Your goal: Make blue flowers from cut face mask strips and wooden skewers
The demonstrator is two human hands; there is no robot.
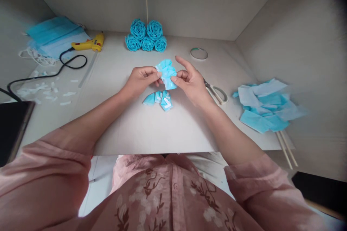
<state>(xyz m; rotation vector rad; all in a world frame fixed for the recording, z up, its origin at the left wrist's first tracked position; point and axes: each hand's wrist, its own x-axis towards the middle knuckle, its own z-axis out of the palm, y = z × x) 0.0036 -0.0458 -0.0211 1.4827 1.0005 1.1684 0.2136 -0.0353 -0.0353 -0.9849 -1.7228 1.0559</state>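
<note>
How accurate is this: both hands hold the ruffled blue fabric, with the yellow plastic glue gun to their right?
Wrong side: in the head view, the left hand and right hand hold the ruffled blue fabric, with the yellow glue gun to their left.

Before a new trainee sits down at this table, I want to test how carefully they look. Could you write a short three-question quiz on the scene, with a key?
1. How many bright-blue rolled fabric rosettes are in the stack?

2. True or false: the yellow plastic glue gun with a black cord lies to the left of the rosettes.

3. What do the left hand and right hand hold between them?
A) the glue gun
B) a folded light-blue fabric piece
C) a thin white ring

Key
1: Five, two resting on three.
2: True.
3: B.
</note>
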